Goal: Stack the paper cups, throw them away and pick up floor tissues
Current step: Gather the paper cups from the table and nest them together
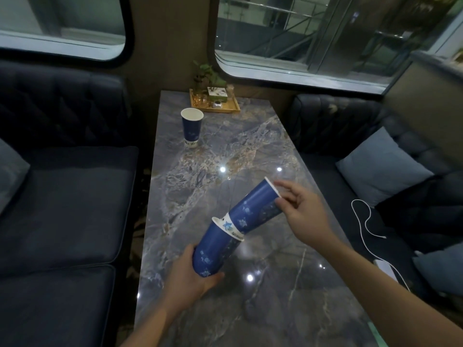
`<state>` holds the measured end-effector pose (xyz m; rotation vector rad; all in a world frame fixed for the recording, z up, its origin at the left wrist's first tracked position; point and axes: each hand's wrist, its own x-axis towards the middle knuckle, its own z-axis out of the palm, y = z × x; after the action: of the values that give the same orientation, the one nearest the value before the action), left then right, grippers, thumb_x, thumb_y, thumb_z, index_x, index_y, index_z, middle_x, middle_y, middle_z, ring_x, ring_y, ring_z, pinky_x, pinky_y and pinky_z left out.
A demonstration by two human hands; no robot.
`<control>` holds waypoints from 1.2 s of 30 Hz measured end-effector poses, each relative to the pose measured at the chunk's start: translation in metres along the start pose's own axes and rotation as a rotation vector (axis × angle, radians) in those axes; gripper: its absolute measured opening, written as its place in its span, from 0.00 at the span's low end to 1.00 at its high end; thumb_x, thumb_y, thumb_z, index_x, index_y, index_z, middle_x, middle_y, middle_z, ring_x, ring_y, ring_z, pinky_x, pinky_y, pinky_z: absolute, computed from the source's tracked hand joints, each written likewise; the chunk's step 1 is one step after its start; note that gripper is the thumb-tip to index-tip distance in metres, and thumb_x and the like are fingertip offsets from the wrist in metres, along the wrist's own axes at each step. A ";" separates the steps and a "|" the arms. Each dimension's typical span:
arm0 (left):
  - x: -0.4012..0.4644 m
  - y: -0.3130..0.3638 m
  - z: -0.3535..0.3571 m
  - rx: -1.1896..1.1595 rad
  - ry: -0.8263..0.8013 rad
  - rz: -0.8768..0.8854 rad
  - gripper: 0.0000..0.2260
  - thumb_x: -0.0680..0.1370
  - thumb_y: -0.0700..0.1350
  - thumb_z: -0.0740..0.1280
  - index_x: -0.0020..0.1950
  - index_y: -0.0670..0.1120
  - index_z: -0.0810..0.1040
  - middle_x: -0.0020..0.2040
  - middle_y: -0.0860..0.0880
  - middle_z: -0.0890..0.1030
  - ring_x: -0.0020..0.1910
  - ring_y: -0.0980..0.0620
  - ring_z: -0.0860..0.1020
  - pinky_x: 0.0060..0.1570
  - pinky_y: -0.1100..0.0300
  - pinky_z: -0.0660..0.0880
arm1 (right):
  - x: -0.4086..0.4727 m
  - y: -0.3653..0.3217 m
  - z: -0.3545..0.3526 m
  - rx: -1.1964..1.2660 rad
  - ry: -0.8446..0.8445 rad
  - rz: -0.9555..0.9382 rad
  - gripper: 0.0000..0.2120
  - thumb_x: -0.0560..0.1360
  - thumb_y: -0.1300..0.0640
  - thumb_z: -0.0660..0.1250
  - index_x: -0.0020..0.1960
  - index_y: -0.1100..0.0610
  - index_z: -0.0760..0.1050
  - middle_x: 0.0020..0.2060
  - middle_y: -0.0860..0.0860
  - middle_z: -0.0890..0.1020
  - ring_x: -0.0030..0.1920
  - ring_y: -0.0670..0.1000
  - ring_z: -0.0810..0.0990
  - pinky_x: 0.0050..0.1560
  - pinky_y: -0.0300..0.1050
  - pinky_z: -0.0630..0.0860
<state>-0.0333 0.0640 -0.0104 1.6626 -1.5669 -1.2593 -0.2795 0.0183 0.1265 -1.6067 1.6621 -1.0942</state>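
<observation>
My left hand (190,274) grips the base of a blue paper cup (214,249), tilted with its white rim pointing up and to the right. My right hand (300,211) holds a second blue cup (255,206) by its rim end. That cup's white bottom sits just inside the mouth of the first cup. Both cups hover above the marble table (250,151). A third blue cup (191,127) stands upright at the table's far left, apart from both hands. No tissues are in view.
A wooden tray (225,108) with a small plant and jars sits at the table's far end by the windows. Dark sofas flank the table on both sides. The right sofa holds a pale cushion (383,166) and a white cable (363,219).
</observation>
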 end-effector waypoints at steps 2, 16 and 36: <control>-0.002 0.002 -0.001 -0.001 -0.003 0.003 0.30 0.58 0.51 0.82 0.55 0.54 0.73 0.45 0.55 0.83 0.39 0.64 0.81 0.31 0.71 0.71 | -0.004 0.001 0.007 -0.005 -0.017 0.030 0.15 0.74 0.67 0.66 0.58 0.54 0.78 0.46 0.49 0.86 0.48 0.42 0.84 0.47 0.36 0.78; -0.014 0.002 -0.002 -0.051 -0.010 0.075 0.31 0.56 0.50 0.82 0.56 0.58 0.75 0.47 0.58 0.84 0.42 0.63 0.82 0.37 0.67 0.75 | -0.050 0.012 0.084 -0.121 -0.287 0.091 0.13 0.75 0.50 0.59 0.47 0.55 0.81 0.40 0.54 0.85 0.39 0.50 0.79 0.45 0.51 0.76; -0.006 -0.013 -0.025 -0.112 0.015 -0.034 0.33 0.54 0.50 0.82 0.57 0.59 0.75 0.48 0.57 0.84 0.43 0.58 0.83 0.41 0.64 0.78 | -0.032 0.005 0.117 -0.054 -0.409 -0.013 0.13 0.78 0.51 0.57 0.47 0.56 0.78 0.39 0.49 0.80 0.39 0.44 0.76 0.41 0.43 0.72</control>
<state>-0.0042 0.0672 -0.0092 1.6304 -1.4385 -1.3239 -0.1794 0.0307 0.0594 -1.7383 1.4182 -0.6718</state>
